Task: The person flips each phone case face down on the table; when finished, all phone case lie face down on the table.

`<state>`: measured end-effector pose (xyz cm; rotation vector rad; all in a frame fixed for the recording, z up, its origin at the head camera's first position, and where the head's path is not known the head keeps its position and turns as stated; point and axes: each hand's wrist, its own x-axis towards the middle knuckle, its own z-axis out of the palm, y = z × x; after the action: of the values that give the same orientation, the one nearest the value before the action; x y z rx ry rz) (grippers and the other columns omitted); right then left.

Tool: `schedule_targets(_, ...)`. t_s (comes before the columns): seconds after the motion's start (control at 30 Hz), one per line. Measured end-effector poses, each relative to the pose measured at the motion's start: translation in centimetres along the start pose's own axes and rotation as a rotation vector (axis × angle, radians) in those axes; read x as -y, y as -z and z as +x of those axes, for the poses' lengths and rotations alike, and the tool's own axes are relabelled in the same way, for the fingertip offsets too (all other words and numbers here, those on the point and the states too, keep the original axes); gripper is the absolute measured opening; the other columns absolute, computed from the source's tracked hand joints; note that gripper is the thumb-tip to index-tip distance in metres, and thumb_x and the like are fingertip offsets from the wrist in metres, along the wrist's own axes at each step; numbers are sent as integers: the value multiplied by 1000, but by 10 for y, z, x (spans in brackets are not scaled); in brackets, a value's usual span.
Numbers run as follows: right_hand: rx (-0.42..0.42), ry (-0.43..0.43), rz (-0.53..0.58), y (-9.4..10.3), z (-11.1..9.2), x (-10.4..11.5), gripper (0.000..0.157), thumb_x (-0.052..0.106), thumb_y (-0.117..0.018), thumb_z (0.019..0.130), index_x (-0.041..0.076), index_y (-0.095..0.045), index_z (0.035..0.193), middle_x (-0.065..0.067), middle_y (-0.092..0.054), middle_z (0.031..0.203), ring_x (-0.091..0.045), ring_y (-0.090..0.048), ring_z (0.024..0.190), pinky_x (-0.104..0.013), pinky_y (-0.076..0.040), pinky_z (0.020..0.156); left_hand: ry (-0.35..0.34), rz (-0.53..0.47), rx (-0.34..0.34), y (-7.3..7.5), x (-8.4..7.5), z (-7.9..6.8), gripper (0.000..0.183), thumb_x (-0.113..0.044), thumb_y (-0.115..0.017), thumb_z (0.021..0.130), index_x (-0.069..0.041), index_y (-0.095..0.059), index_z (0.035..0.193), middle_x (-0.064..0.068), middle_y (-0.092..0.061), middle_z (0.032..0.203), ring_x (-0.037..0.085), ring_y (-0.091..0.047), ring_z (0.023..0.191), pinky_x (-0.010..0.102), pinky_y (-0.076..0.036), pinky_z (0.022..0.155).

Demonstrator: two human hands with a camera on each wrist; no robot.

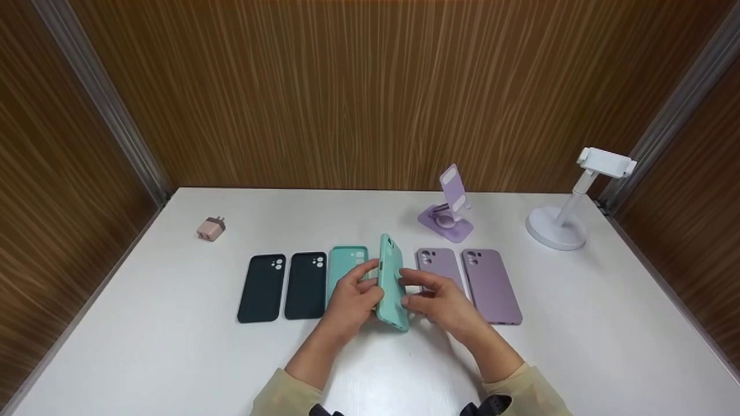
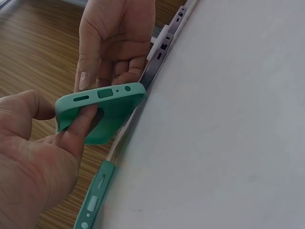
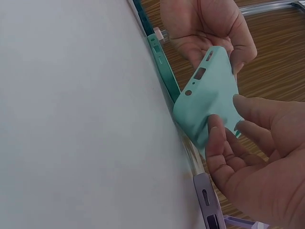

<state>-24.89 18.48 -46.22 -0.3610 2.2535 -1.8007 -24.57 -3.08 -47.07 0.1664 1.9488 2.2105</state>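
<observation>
A mint-green phone case [image 1: 392,283] stands tilted on edge above the table's middle, its outer back turned right. My left hand [image 1: 354,297] grips it from the left, and in the left wrist view a digit reaches inside the hollow case [image 2: 114,126]. My right hand [image 1: 442,303] touches the outer back with its fingertips, seen on the case [image 3: 209,95] in the right wrist view. A second mint-green case [image 1: 345,263] lies behind my left hand, partly hidden. On the right, a light purple case [image 1: 440,263] is partly covered by my right hand.
Two black phone cases [image 1: 262,289] lie to the left, and a darker purple case [image 1: 492,286] to the right. Behind stand a purple phone stand [image 1: 454,199] and a white phone stand [image 1: 558,228]. A pink charger plug [image 1: 211,229] sits at back left. Wood-grain panels [image 1: 370,92] enclose the table.
</observation>
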Motion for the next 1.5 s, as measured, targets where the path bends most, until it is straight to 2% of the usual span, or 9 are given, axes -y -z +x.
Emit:
schedule_targets(0.27, -97, -37, -42, -1, 2, 2, 58, 8, -80, 93, 9, -63, 148, -15, -64, 141, -21, -64, 96, -25, -47, 62, -16, -8, -46, -1, -3, -1, 66, 1, -54, 95, -8, -47, 159, 16, -69, 139, 23, -72, 104, 30, -58, 75)
schedule_targets(0.47, -132, -46, -24, 0, 3, 1, 60, 7, -81, 92, 8, -61, 149, -15, -63, 139, -21, -63, 98, -27, -47, 62, -39, -83, -35, 0, -2, 1, 65, 3, -53, 94, -8, -48, 158, 16, -69, 137, 23, -74, 102, 33, -61, 74)
schedule_targets(0.7, -155, -63, -1, 1, 4, 0, 62, 10, -81, 93, 8, -58, 151, -16, -63, 130, -23, -60, 99, -29, -47, 65, -52, -128, -43, 0, 0, 1, 67, 3, -53, 94, -5, -45, 160, 17, -69, 137, 17, -71, 88, 26, -56, 64)
schedule_targets(0.9, -212, -72, 21, 3, 3, 2, 67, 8, -81, 91, 5, -56, 153, -18, -64, 134, -29, -64, 113, -31, -54, 74, -76, -82, -74, 1, 3, 2, 62, 1, -56, 95, -2, -50, 156, 16, -70, 136, 16, -70, 89, 26, -55, 66)
schedule_targets(1.0, -237, -61, 5, 5, 4, 2, 64, 6, -81, 90, 3, -58, 150, -19, -65, 136, -32, -66, 118, -31, -56, 81, -99, -23, -93, 2, 4, 2, 56, 0, -59, 97, -1, -55, 152, 15, -69, 137, 15, -69, 100, 24, -54, 73)
schedule_targets(1.17, -249, -75, -26, 6, 5, 2, 60, 5, -81, 90, 4, -62, 147, -17, -67, 136, -30, -68, 115, -30, -56, 82, -116, 69, -113, 3, 5, 2, 50, -1, -61, 97, -1, -60, 147, 13, -65, 138, 20, -64, 113, 23, -52, 79)
schedule_targets(1.37, -248, -86, -74, 9, 5, 4, 61, 5, -81, 91, 1, -60, 148, -17, -68, 134, -28, -66, 112, -28, -53, 80, -126, 166, -126, 2, 4, 1, 50, 3, -63, 96, 3, -60, 145, 14, -61, 130, 24, -58, 111, 30, -50, 93)
schedule_targets(1.5, -257, -96, -70, 9, 5, 4, 60, 4, -81, 91, -1, -61, 147, -18, -70, 131, -26, -65, 109, -26, -53, 77, -123, 179, -114, 3, 5, 2, 49, 2, -64, 97, 3, -60, 146, 13, -63, 126, 24, -57, 111, 28, -50, 94)
